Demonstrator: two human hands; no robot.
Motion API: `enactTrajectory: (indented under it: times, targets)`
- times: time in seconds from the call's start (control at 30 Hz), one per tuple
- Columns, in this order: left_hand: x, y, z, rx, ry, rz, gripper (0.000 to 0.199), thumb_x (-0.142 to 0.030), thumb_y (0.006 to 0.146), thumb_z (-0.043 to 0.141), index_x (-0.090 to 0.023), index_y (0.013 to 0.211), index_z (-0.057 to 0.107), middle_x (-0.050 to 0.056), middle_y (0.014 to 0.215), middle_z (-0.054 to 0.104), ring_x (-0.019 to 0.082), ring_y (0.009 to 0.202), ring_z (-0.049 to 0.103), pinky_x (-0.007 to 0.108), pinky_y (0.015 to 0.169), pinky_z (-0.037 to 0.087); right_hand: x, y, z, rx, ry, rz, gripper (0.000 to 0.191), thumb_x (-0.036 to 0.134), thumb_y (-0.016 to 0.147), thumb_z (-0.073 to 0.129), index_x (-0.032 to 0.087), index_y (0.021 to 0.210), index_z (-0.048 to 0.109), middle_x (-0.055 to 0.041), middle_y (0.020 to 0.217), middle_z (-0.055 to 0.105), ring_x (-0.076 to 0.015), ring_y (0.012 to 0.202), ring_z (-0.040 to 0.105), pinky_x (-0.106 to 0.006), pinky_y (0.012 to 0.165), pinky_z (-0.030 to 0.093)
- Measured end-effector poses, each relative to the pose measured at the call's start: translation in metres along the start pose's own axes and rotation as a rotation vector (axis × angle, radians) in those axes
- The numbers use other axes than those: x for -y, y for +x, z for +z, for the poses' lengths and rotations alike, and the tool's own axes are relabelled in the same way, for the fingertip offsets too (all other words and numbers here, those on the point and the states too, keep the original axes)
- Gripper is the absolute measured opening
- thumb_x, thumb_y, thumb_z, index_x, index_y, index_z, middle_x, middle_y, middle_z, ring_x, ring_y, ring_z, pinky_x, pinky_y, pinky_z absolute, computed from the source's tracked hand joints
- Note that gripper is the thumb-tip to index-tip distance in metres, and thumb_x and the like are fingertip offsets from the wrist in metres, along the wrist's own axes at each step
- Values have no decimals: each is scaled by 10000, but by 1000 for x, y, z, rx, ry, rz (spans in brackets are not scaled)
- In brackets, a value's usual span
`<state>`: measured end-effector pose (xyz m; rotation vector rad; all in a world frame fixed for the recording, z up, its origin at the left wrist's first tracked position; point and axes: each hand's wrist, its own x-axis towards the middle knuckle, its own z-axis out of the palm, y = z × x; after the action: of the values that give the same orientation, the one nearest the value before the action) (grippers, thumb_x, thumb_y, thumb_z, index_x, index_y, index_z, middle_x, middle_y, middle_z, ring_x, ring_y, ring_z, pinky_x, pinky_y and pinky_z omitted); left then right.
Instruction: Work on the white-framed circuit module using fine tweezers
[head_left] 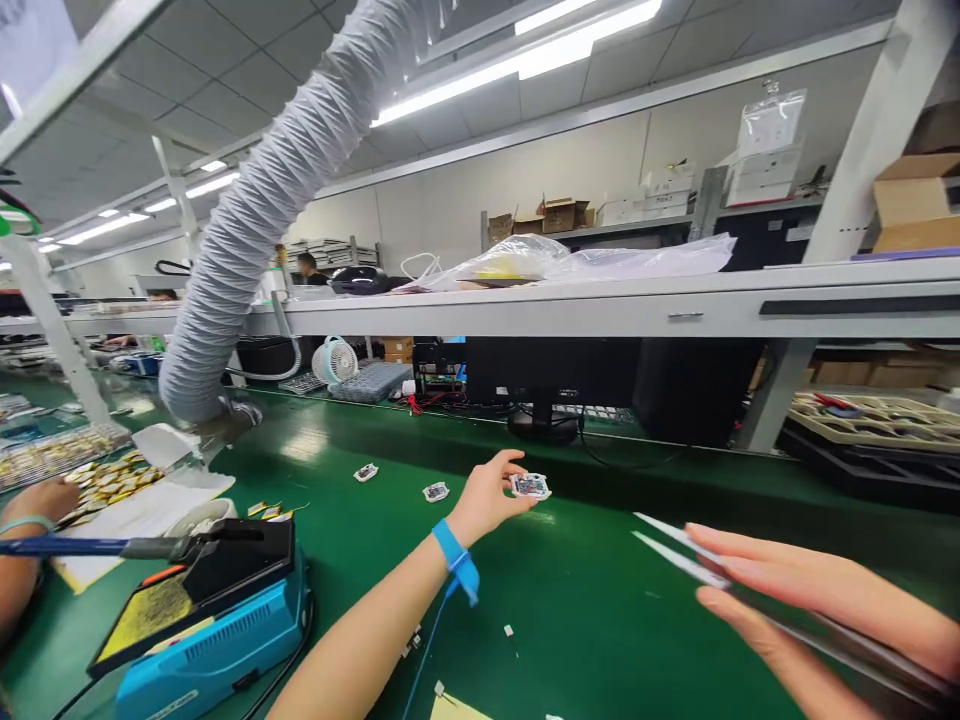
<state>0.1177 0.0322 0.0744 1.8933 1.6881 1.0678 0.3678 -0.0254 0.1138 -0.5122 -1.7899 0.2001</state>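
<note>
My left hand, with a blue wrist strap on its wrist, pinches a small white-framed circuit board between thumb and fingers, just above the green mat. To the right, my right hand holds metal tweezers whose two tips are apart, with nothing between them. Two similar boards lie on the mat left of my left hand, one nearer board and one farther board. Below my left forearm are a small white piece and several other tiny parts.
A blue soldering station with a yellow sponge stands at lower left. Beyond it, another person's hand touches a heap of yellow-edged parts. A ribbed duct hangs down at left. A monitor stands under the shelf.
</note>
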Motion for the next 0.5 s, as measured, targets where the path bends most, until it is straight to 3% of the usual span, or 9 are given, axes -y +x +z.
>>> enactTrajectory:
  times: [0.1, 0.2, 0.33, 0.5]
  targets:
    - [-44, -43, -20, -61, -230, 219, 546, -83, 697, 661, -204, 1169, 416, 32, 1089, 547, 138, 1006, 531, 222, 904, 455, 26, 8, 12, 171, 61, -3, 133, 214, 862, 606, 244, 988, 574, 26, 1019, 559, -125, 897, 562, -109, 855, 450]
    - [-69, -81, -35, -117, -323, 351, 521, -75, 699, 635, -227, 1159, 445, 20, 1090, 553, 132, 1000, 539, 203, 892, 464, 37, 10, 19, 258, 243, 46, 175, 129, 855, 618, 243, 980, 573, 16, 1012, 563, -140, 886, 570, -136, 786, 507]
    - [-76, -106, -40, -156, -208, 442, 513, -92, 705, 641, -233, 1163, 458, 15, 1092, 556, 121, 997, 543, 160, 883, 467, 40, 8, 20, 315, 339, 48, 250, 79, 838, 632, 239, 1016, 557, -3, 1032, 558, -168, 931, 554, -188, 822, 504]
    - [-78, -111, -40, -218, -7, 584, 461, -148, 750, 631, -185, 1171, 447, 26, 1071, 567, 106, 955, 560, 133, 867, 468, 44, 9, 18, 349, 325, 31, 255, 97, 857, 619, 260, 1045, 559, 5, 1028, 567, -175, 910, 568, -186, 791, 519]
